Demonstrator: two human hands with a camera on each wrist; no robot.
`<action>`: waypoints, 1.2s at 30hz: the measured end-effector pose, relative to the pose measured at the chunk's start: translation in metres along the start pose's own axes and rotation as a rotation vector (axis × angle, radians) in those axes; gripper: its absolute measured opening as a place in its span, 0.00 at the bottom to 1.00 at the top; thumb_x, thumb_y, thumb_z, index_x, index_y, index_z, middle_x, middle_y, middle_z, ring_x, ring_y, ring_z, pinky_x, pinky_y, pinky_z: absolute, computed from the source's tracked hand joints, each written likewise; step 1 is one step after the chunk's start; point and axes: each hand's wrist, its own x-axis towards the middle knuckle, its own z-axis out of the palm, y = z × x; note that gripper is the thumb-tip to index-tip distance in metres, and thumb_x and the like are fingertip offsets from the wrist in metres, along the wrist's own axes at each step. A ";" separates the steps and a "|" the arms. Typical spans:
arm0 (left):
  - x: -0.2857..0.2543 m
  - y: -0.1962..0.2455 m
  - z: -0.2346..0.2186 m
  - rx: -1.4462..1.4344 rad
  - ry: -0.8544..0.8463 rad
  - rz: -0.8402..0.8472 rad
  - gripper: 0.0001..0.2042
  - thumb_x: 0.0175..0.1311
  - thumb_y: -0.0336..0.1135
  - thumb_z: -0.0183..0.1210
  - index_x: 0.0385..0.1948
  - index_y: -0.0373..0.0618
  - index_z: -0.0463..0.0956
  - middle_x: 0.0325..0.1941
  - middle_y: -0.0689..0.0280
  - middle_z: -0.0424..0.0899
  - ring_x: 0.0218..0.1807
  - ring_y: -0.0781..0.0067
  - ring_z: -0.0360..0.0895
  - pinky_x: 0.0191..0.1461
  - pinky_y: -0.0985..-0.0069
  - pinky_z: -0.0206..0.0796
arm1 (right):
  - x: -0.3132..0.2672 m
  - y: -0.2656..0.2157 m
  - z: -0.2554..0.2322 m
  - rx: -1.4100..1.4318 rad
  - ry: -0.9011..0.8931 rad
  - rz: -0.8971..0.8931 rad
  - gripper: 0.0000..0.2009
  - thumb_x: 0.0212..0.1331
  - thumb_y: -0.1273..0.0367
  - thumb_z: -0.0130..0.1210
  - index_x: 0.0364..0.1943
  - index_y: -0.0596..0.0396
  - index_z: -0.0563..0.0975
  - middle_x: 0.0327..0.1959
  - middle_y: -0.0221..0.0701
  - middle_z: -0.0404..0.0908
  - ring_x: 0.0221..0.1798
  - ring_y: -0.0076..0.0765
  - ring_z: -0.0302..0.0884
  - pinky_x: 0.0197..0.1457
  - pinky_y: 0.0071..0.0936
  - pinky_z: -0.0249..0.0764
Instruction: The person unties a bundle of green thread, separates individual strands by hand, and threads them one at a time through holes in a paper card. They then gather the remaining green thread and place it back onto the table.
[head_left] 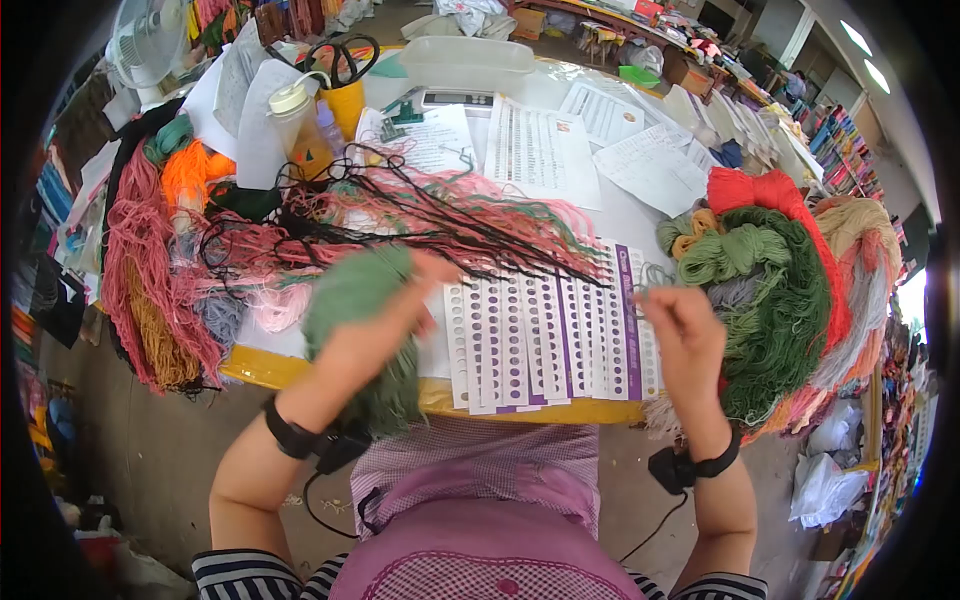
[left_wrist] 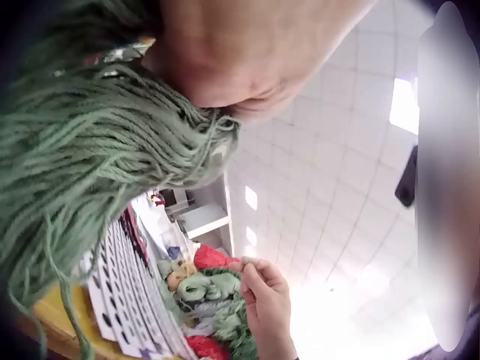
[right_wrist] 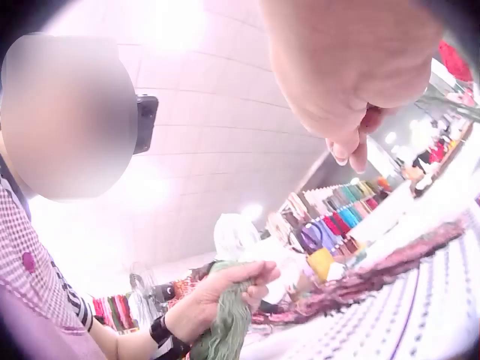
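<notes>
A thick hank of grey-green yarn (head_left: 362, 290) hangs from the left hand (head_left: 385, 315), its lower end falling past the yellow table edge. In the right wrist view the left hand (right_wrist: 221, 292) has its fingers curled round the yarn (right_wrist: 229, 326). Raised over the right end of the colour cards (head_left: 540, 335), the right hand (head_left: 685, 335) pinches a thin grey-green strand (head_left: 655, 272) between thumb and fingers. Black, pink and green strands (head_left: 440, 215) lie across the table above the cards.
Green yarn (head_left: 765, 310) and a red hank (head_left: 775, 200) are heaped at the right. Pink and orange hanks (head_left: 150, 260) lie at the left. Farther back stand a bottle (head_left: 295, 120), a yellow cup with scissors (head_left: 345, 105), a clear tray (head_left: 465, 62) and printed sheets (head_left: 540, 150).
</notes>
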 end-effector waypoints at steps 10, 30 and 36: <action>0.022 -0.044 -0.022 -0.500 -0.017 -0.598 0.16 0.62 0.37 0.61 0.48 0.39 0.76 0.41 0.60 0.83 0.29 0.79 0.76 0.34 0.82 0.72 | 0.050 -0.028 0.146 0.468 -0.613 0.390 0.04 0.62 0.72 0.52 0.37 0.58 0.75 0.26 0.29 0.81 0.22 0.21 0.76 0.23 0.21 0.70; 0.055 -0.060 0.003 -0.276 -0.039 -0.489 0.11 0.63 0.37 0.59 0.42 0.43 0.77 0.32 0.67 0.82 0.32 0.77 0.80 0.30 0.82 0.70 | 0.047 -0.021 0.167 0.247 -0.464 0.259 0.17 0.43 0.64 0.63 0.35 0.60 0.79 0.26 0.34 0.82 0.29 0.27 0.79 0.37 0.24 0.74; 0.045 -0.060 -0.043 -0.373 0.000 -0.410 0.08 0.59 0.33 0.61 0.36 0.41 0.78 0.35 0.64 0.82 0.33 0.74 0.79 0.35 0.77 0.73 | 0.046 -0.017 0.171 0.229 -0.461 0.292 0.21 0.41 0.63 0.64 0.39 0.62 0.77 0.32 0.39 0.82 0.35 0.35 0.81 0.40 0.29 0.76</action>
